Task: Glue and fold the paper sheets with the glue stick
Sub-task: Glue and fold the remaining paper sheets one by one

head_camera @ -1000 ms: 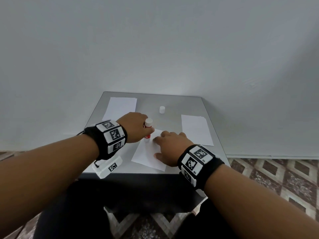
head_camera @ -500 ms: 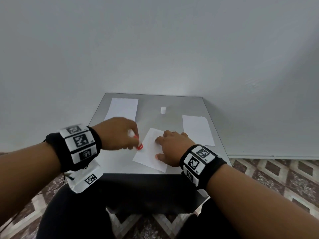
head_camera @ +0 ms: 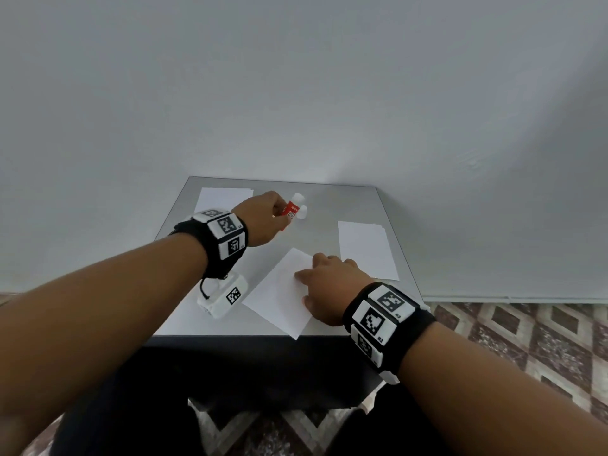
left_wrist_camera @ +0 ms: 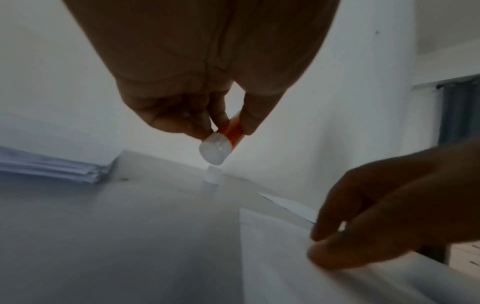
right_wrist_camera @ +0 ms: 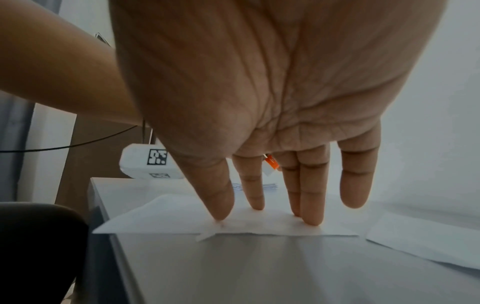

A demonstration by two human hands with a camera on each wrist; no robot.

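Left wrist view alone: glue stick [left_wrist_camera: 228, 135] tip above cap [left_wrist_camera: 213, 174].

1. The glue stick [head_camera: 291, 210], a red tube with a white tip, is tilting above the far middle of the table [head_camera: 329, 199], pinched between fingers.
2. Its white cap [head_camera: 302, 213] is standing on the table just beside the tip.
3. A single sheet [head_camera: 276, 294] is lying askew at the near edge, pinned flat by fingertips.
4. A paper stack [head_camera: 223, 197] is resting at the far left corner.
5. Another stack [head_camera: 365, 248] is lying along the right edge.
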